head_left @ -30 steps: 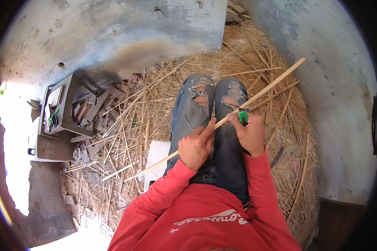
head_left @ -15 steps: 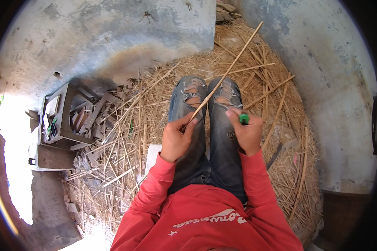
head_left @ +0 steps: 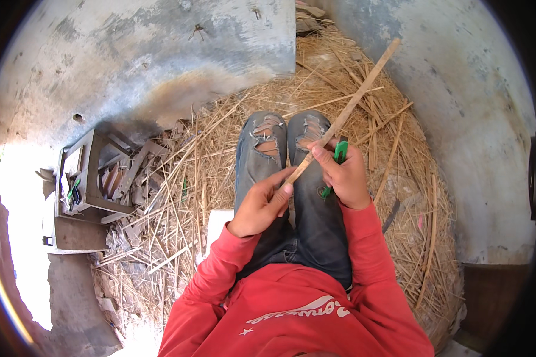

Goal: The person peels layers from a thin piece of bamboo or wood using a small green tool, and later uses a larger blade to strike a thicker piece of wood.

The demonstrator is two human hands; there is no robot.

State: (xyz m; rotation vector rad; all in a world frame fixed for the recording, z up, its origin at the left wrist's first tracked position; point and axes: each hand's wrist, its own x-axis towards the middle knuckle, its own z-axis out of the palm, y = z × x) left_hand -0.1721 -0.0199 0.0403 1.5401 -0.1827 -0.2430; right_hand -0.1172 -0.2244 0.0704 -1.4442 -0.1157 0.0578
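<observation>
A long, flat bamboo strip (head_left: 357, 98) slants up from my lap and away to the right, above my knees. My left hand (head_left: 262, 205) is closed on its lower end with thumb and fingers. Farther up the strip, my right hand (head_left: 344, 177) pinches it between thumb and fingers. That same hand also grips a green utility knife (head_left: 340, 152), which shows above and below the fingers. The knife stands just right of the strip; its blade cannot be clearly made out.
Split bamboo strips and shavings (head_left: 220, 143) cover the floor around my legs. At the left, a small wooden stool (head_left: 92, 169) lies by wood scraps, with another green-handled tool (head_left: 73, 192) on it. A dark blade-like piece (head_left: 392, 215) lies right of my right forearm. Grey walls curve around.
My right hand, still with the utility knife, has come onto the bamboo strip. The strip has turned to show its broad face and swung right. My left hand has shifted slightly right and nearer.
</observation>
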